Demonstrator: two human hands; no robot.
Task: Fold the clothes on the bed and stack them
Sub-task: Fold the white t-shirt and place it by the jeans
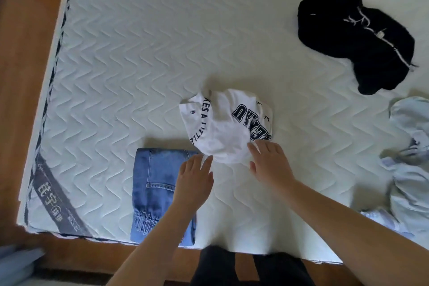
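A crumpled white T-shirt (222,125) with dark blue lettering lies in the middle of the white quilted mattress (139,65). My left hand (195,176) reaches its near left edge with straight fingers, the fingertips at the fabric. My right hand (269,162) lies flat against the shirt's near right edge, fingers spread. Folded blue jeans (153,190) sit at the front edge, just left of my left hand, partly hidden by my forearm.
A bunched black garment (357,41) with white trim lies at the far right. A pale blue crumpled garment (408,165) spreads along the right edge. Brown wooden floor (25,53) borders the mattress on the left and front.
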